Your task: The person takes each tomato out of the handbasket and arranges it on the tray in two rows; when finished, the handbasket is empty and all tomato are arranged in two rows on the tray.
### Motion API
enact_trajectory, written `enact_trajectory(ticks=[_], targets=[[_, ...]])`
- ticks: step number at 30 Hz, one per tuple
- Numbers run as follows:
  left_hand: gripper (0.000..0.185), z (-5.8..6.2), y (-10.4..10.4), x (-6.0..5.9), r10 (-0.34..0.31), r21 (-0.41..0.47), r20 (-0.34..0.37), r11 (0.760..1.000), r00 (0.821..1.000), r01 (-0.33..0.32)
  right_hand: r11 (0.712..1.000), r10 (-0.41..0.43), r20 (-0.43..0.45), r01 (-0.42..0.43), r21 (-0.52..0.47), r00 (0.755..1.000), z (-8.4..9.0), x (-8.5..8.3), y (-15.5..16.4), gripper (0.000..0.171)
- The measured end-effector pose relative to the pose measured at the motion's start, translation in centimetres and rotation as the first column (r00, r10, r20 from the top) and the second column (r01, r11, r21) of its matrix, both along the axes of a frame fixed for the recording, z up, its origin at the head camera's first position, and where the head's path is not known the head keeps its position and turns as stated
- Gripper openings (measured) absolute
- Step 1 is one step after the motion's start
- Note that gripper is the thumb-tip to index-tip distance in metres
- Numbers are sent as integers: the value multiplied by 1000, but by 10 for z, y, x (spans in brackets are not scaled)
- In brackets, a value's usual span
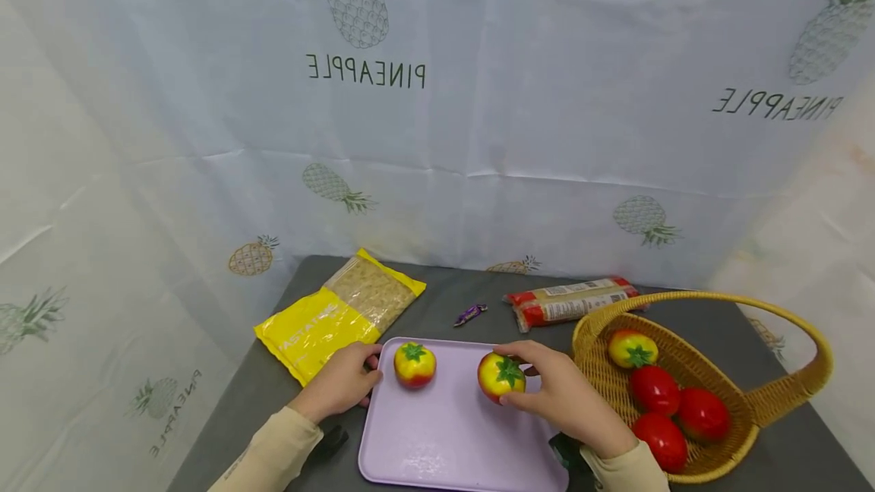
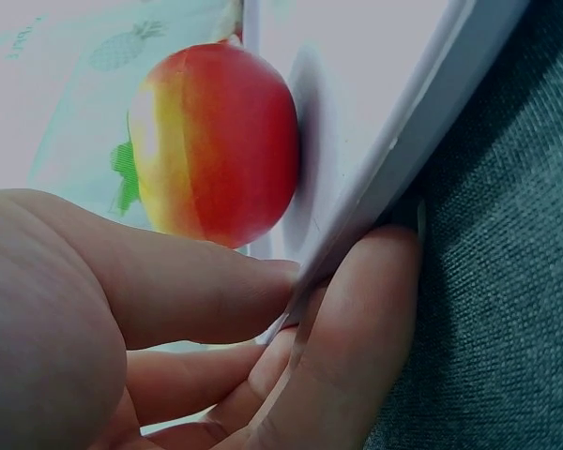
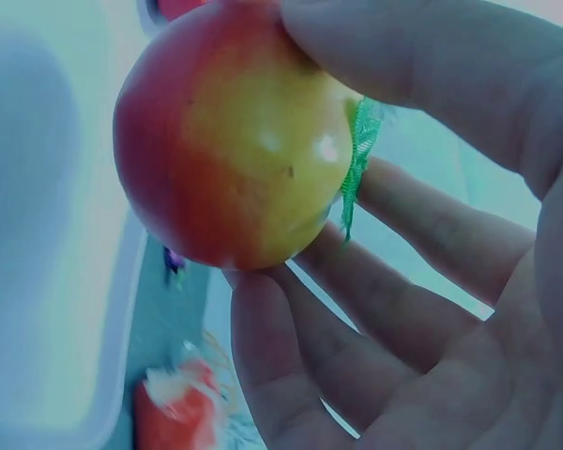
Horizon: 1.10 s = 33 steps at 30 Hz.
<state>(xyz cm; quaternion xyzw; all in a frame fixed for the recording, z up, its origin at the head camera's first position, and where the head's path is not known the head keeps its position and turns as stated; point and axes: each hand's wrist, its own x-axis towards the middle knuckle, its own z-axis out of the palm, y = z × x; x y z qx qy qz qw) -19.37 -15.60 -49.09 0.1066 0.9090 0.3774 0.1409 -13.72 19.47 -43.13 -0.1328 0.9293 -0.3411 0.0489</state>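
Two tomatoes on the tray, four more in the basket: entries run from your left to your right.

Yellow packet: lies flat on the bench, well left of the work, not touched.

Left hand: your fingers pinch the left rim of the lilac tray, thumb on top, the others curled under the edge. They are clamped on the tray and nothing else.

Left tomato: sits on the tray just beside your left hand, apart from it, green calyx up.

Held tomato: a red-and-yellow piece at the tray's middle right. From the head view you cannot tell whether it rests on the tray or is just clear of it.

Right hand: thumb on one side and fingers wrapped round the other, closed on the held tomato across its widest girth.

Handling: judged from the glossy, even skin, it is likely an artificial fruit, so light, firm and somewhat slippery. Keep hold at the equator, not on the thin calyx.

Axis: nearly round, with no real long side. Its stem axis stands roughly upright, the calyx tipped toward your palm.

Small purple wrapper: on the bench behind the tray.

Red tube packets: two, side by side, behind the basket.

Wicker basket: right of the tray, holding one red-and-yellow tomato and three red tomatoes.
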Motion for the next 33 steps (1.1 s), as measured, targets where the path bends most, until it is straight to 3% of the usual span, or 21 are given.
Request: enact_trajectory(ticks=[6, 16, 33], targets=[[51, -1, 0, -1, -6, -6, 0, 1000, 1000, 6, 999, 27, -3, -27, -41, 1000, -17, -14, -13, 57], [51, -4, 0, -2, -11, 3, 6, 1000, 1000, 11, 996, 46, -27, -48, -69, 999, -38, -19, -24, 58], [51, -5, 0, -3, -10, 3, 5, 1000, 1000, 10, 997, 53, -35, -55, -60, 998, -47, -22, -37, 60]])
